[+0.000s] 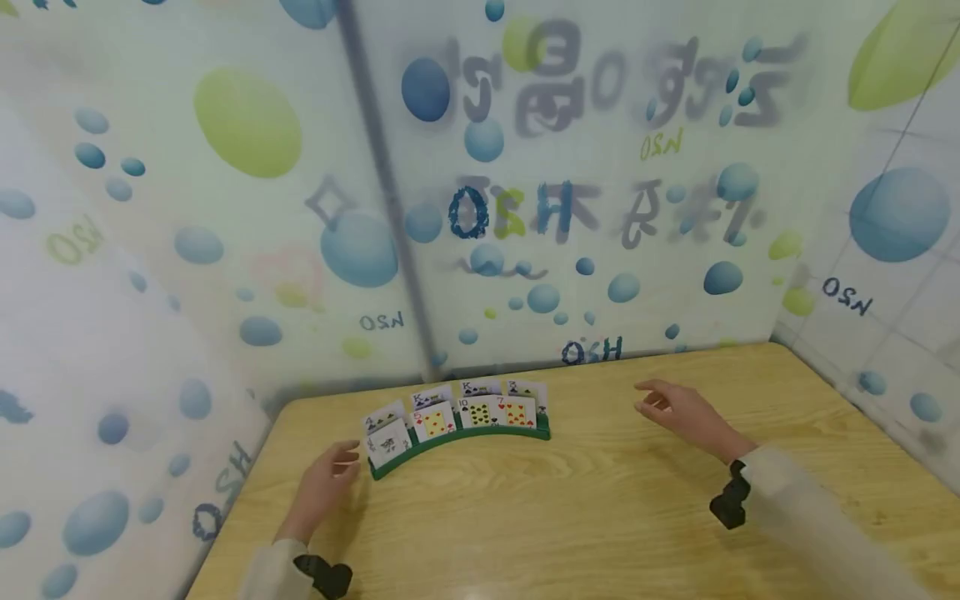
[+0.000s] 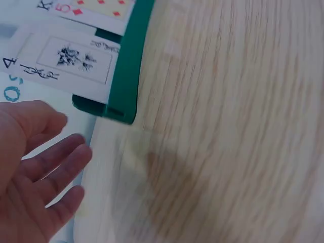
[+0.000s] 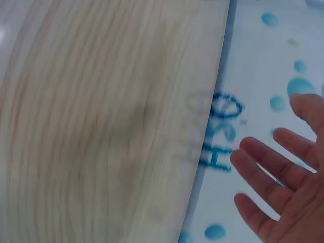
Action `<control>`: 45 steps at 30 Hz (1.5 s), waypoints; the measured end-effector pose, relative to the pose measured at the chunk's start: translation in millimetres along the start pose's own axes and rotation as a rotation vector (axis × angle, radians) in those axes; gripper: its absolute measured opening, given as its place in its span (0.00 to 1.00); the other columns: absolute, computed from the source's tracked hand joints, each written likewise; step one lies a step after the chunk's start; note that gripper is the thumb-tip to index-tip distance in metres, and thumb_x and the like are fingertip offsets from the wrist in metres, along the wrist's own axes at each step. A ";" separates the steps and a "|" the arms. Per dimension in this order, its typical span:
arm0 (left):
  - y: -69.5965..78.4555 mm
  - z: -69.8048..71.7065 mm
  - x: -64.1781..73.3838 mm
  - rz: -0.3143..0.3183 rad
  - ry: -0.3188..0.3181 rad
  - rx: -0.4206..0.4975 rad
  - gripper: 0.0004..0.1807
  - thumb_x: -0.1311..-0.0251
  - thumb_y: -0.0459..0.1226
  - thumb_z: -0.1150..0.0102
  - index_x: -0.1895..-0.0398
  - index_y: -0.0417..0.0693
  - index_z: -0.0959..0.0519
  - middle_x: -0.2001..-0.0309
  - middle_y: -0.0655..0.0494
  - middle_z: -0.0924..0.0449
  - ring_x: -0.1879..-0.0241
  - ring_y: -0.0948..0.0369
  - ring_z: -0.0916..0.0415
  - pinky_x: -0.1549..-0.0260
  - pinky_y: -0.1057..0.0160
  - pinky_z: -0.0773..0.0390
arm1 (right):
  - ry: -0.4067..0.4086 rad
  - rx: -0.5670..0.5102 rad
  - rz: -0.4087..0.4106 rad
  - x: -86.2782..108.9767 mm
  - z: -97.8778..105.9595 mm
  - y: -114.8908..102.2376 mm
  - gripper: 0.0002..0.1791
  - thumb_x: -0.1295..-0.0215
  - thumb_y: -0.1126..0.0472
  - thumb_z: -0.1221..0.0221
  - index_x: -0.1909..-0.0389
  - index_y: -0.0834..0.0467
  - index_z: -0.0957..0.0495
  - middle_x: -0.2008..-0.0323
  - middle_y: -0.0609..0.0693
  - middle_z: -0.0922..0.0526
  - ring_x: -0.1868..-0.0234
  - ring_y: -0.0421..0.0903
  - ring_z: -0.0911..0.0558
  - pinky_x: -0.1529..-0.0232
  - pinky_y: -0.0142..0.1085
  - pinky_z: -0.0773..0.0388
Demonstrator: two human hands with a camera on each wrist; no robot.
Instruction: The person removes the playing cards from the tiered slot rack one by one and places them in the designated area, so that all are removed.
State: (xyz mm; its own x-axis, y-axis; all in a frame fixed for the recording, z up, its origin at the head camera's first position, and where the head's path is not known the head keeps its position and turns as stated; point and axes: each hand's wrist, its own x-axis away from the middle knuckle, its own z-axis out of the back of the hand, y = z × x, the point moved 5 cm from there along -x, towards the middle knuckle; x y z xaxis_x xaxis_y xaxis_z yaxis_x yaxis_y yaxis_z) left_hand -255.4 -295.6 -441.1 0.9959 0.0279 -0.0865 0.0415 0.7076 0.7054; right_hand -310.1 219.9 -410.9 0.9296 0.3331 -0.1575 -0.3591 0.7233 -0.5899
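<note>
A curved green card holder (image 1: 465,437) stands on the table with two rows of playing cards upright in it. In its front row are a joker (image 1: 389,444), a five of diamonds (image 1: 433,423), a ten (image 1: 477,412) and a red seven (image 1: 517,412). Behind them rise a four (image 1: 385,416), two kings and another card, partly covered. My left hand (image 1: 326,483) hovers by the holder's left end, fingers loosely bent and holding nothing; in the left wrist view the joker is close above the fingertips. Far to the right of the holder, my right hand (image 1: 682,417) is held over the table with nothing in it.
The wooden table (image 1: 525,517) reaches back to a wall sheet (image 1: 480,300) printed with blue and green dots and mirrored lettering. Similar sheets stand along the left and right sides. A black strap device (image 1: 731,497) sits on each wrist.
</note>
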 end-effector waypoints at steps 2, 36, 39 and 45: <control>-2.1 -5.6 3.1 0.019 -0.017 0.057 0.22 0.39 0.31 0.48 0.42 0.34 0.34 0.51 0.35 0.27 0.54 0.43 0.28 0.58 0.50 0.27 | -0.001 -0.022 0.025 -3.1 -12.0 -11.0 0.24 0.35 0.52 0.47 0.46 0.66 0.30 0.62 0.54 0.21 0.61 0.51 0.23 0.64 0.44 0.25; -12.0 -31.6 -6.9 0.158 0.117 0.204 0.16 0.43 0.26 0.47 0.51 0.32 0.33 0.60 0.38 0.28 0.60 0.48 0.28 0.63 0.53 0.27 | 0.154 -0.293 -0.031 -49.7 -107.4 -74.3 0.09 0.42 0.65 0.40 0.61 0.64 0.21 0.71 0.50 0.20 0.70 0.45 0.22 0.68 0.38 0.25; -12.3 -31.7 -6.9 0.154 0.118 0.204 0.16 0.43 0.26 0.47 0.51 0.31 0.33 0.61 0.38 0.28 0.61 0.48 0.28 0.63 0.54 0.26 | 0.155 -0.302 -0.065 -52.8 -112.1 -74.8 0.08 0.43 0.66 0.39 0.62 0.64 0.21 0.71 0.50 0.20 0.70 0.44 0.23 0.68 0.37 0.25; -13.5 -31.5 -5.8 0.152 0.118 0.211 0.16 0.43 0.26 0.47 0.51 0.31 0.33 0.60 0.38 0.27 0.60 0.48 0.28 0.63 0.54 0.27 | 0.173 -0.308 -0.087 -56.4 -120.7 -78.2 0.06 0.45 0.66 0.38 0.67 0.62 0.21 0.73 0.48 0.21 0.71 0.42 0.23 0.68 0.36 0.25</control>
State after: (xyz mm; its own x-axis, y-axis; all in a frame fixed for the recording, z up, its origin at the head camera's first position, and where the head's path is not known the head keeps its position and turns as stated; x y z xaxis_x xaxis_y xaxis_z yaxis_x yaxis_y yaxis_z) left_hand -264.3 -283.1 -472.3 0.9762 0.2132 -0.0409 -0.0795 0.5267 0.8463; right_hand -324.4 71.6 -451.5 0.9653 0.1518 -0.2126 -0.2609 0.5194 -0.8137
